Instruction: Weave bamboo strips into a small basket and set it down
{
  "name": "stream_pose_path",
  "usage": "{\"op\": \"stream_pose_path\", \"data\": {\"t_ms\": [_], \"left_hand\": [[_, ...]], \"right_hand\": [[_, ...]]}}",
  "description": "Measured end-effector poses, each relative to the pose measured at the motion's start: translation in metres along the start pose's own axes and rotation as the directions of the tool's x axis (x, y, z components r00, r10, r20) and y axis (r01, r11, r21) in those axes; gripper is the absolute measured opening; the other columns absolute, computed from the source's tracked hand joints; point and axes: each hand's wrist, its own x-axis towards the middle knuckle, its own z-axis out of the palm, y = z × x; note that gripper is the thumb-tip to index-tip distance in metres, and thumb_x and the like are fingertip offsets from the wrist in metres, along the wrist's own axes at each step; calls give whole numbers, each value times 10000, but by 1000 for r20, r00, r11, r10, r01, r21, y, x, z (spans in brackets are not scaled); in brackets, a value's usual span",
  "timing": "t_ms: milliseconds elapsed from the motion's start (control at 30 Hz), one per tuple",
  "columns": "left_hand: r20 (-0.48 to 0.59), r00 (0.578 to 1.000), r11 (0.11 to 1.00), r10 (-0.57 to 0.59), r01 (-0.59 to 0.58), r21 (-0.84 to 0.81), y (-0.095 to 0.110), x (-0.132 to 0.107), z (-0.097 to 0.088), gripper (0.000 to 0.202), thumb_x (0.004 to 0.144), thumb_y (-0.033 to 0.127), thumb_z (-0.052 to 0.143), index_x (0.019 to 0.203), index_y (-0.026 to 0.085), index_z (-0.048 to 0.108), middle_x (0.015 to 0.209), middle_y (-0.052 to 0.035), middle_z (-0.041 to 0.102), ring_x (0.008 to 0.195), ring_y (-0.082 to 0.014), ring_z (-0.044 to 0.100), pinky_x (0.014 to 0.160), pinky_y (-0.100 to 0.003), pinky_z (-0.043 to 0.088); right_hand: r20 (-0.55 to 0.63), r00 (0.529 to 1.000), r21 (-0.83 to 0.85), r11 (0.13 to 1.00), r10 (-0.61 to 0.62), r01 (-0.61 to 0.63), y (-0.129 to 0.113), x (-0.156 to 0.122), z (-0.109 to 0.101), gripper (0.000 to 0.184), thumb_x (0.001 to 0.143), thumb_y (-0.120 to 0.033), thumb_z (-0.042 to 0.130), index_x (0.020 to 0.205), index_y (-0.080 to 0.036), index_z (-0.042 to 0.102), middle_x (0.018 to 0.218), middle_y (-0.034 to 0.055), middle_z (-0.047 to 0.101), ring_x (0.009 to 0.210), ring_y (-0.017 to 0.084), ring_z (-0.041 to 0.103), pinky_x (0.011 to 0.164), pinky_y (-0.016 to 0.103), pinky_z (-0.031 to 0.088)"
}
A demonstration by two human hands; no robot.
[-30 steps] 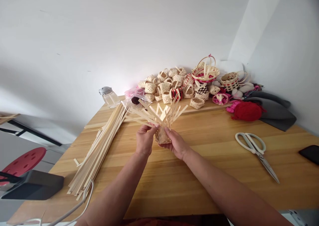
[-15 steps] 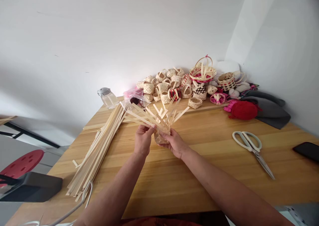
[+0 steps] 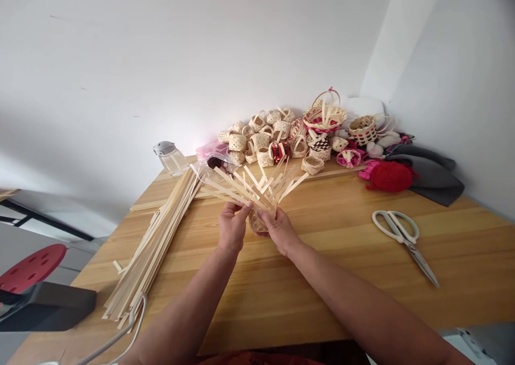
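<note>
Head view gives me a small woven piece (image 3: 257, 223) held above the near-middle of the table (image 3: 322, 284), its loose strip ends (image 3: 293, 187) fanning up and outward from the pale, closely plaited body. My left hand (image 3: 236, 224) is pinched, thumb over fingers, on the strips at the upper left edge. My right hand (image 3: 281, 230) is clamped on the right side, thumb across the front near the top of the weave; its fingers are mostly hidden behind, so I cannot tell how far round they reach.

I judge the piece very light, so it needs hardly any lifting force. The strips look thin, flat and springy: stiff enough to stand out straight, yet likely to crease or split if bent sharply. Their smooth faces could slide under a slack pinch. I would take hold low on the plaited body, where crossings back each other up, and pinch any single strip close to its root rather than at its tip. Squeezing hard might crush the walls; letting go of the top edge might loosen the weave.
</note>
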Motion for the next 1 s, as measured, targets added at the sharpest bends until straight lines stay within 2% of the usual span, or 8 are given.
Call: {"op": "stream_pose_path", "data": {"t_ms": [200, 267, 367, 433, 500, 600, 767, 1000], "left_hand": [[-40, 999, 998, 26, -29, -51, 8, 6, 1, 420, 665, 433, 858, 843, 164, 590, 775, 11, 627, 710, -119, 583, 717, -273, 486], [-67, 997, 997, 25, -30, -73, 9, 6, 0, 505, 644, 407, 879, 962, 176, 562, 835, 14, 618, 737, -116, 596, 718, -268, 492], [-171, 985, 996, 31, -45, -78, 5, 5, -2, 713, 603, 363, 911, 1149, 222, 476, 922, 33, 577, 757, -102, 601, 727, -264, 504], [-215, 973, 995, 81, -90, -32, 2, 3, -4, 698, 600, 351, 913, 1143, 230, 491, 863, 62, 526, 709, -80, 556, 706, -241, 489], [-167, 979, 993, 117, -117, 7, 2, 2, -6, 535, 634, 367, 888, 1039, 201, 580, 768, 71, 493, 662, -73, 506, 674, -221, 461], [-27, 999, 999, 34, -35, -36, 8, 1, -7, 393, 644, 384, 865, 902, 156, 676, 718, 40, 559, 662, -88, 527, 679, -241, 466], [33, 997, 982, -68, 73, -173, 17, 1, -9, 467, 585, 352, 889, 976, 156, 727, 842, -18, 685, 710, -107, 609, 749, -286, 516], [65, 983, 968, -173, 182, -172, 29, 3, -9, 461, 586, 386, 900, 950, 164, 726, 791, -1, 665, 653, -85, 579, 644, -237, 488]], "right_hand": [[107, 994, 37, 999, -3, -1, 1, 1, -3, 550, 674, -514, 869, 1077, -222, 635, 1123, 78, 727, 991, 230, 693, 778, 349, 588], [135, 991, 57, 998, 8, -16, 0, 0, -4, 534, 687, -486, 865, 1094, -221, 643, 1150, 78, 725, 1019, 235, 690, 803, 358, 580], [131, 991, 94, 995, 33, -45, 0, -1, -4, 498, 718, -477, 837, 1100, -223, 645, 1110, 69, 730, 981, 234, 697, 777, 357, 579], [122, 992, 109, 993, 41, -55, 1, 0, -5, 474, 729, -475, 828, 1084, -221, 642, 1068, 62, 729, 942, 226, 700, 762, 354, 578], [97, 994, 90, 995, 42, -51, 2, 1, -6, 461, 720, -468, 840, 1052, -219, 640, 1038, 57, 728, 921, 223, 701, 758, 353, 574], [67, 997, 51, 998, 29, -32, 2, 3, -7, 472, 689, -460, 866, 1028, -218, 643, 1025, 53, 734, 910, 223, 701, 756, 351, 562], [145, 989, 45, 999, -4, -3, 0, 5, -9, 462, 708, -456, 846, 1078, -227, 690, 1068, 52, 752, 947, 232, 703, 785, 337, 546], [193, 981, 15, 1000, -5, 2, 1, 5, -11, 455, 728, -445, 837, 1098, -227, 686, 1097, 55, 747, 958, 233, 691, 781, 340, 540]]}}
